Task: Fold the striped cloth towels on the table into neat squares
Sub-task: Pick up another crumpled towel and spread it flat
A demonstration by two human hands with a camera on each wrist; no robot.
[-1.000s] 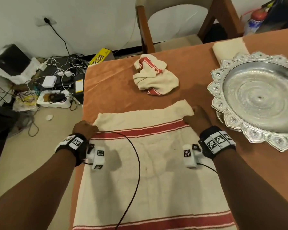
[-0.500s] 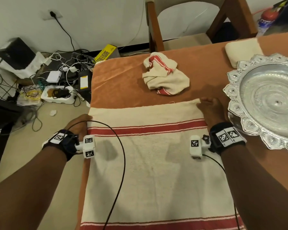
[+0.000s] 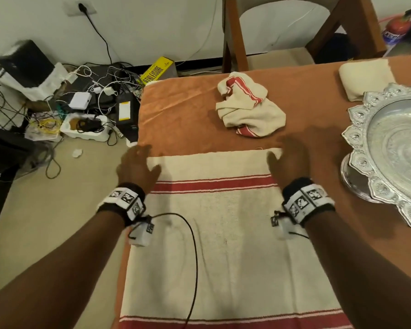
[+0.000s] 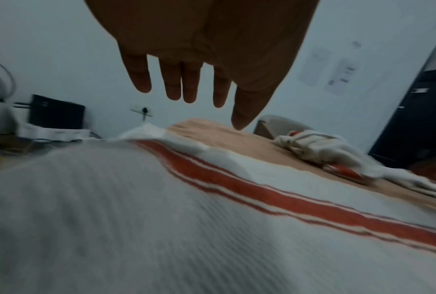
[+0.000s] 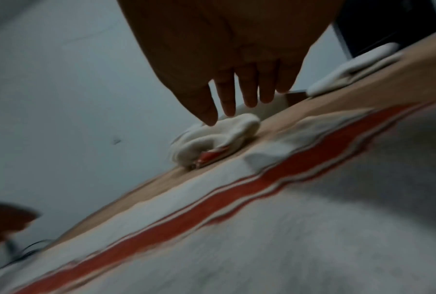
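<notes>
A cream towel with red stripes lies spread flat on the orange table cover. My left hand hovers over the towel's far left corner, fingers straight and spread, holding nothing. My right hand hovers over the far right corner, also with straight fingers. In the left wrist view the left fingers hang above the towel without touching it. The right wrist view shows the right fingers above the towel. A second striped towel lies crumpled farther back.
A large ornate silver tray stands at the right. A folded cream towel lies behind it. A wooden chair stands at the table's far side. Cables and boxes litter the floor at the left. A black cable trails over the towel.
Both hands have let go of the towel's far corners and opened. The towel now lies flatter, its far edge pulled straight and farther from me.
</notes>
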